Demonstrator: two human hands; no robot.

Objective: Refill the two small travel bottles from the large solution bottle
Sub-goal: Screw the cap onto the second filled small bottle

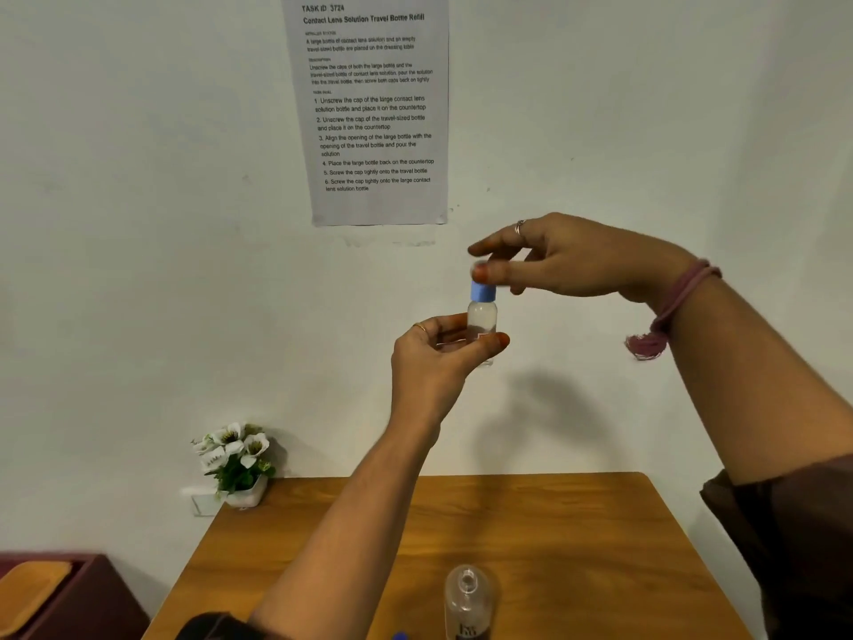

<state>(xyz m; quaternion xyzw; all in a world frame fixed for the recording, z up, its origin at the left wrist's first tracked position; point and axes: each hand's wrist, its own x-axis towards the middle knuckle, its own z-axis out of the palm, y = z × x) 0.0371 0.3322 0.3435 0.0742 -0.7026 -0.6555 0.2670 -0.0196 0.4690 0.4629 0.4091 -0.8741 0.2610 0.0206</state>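
A person holds a small travel bottle (482, 321) up in the air in front of a pale wall, well above a wooden tabletop (577, 538). The left hand (438, 358) is the lower grip: its fingers and thumb are curled round the bottle's clear body, holding it upright. The bottle wears a blue cap (483, 291). The right hand (554, 261) comes in from above and to the right, and its thumb and fingertips pinch the very top of the cap, which is slightly blurred. Whether the cap is being loosened or tightened cannot be told.

Below, near the front edge of the tabletop, stands the large solution bottle (468, 602), clear plastic, apparently uncapped, with its open neck towards the camera. A small blue object (400, 636) peeps in at the bottom edge; it may be another cap, but too little shows to be sure. A second travel bottle is not in view.

To do this step well, the left hand should likely hold the body firm but not squeeze it, since a soft bottle could spurt liquid once the cap loosens. The right hand would do better gripping lower, round the cap's ribbed side, and turning with the bottle kept upright. Working lower over the tabletop would limit any spill or a dropped cap.

A printed instruction sheet (374, 103) is stuck on the wall, and a small pot of white flowers (235, 459) sits at the tabletop's far left corner.
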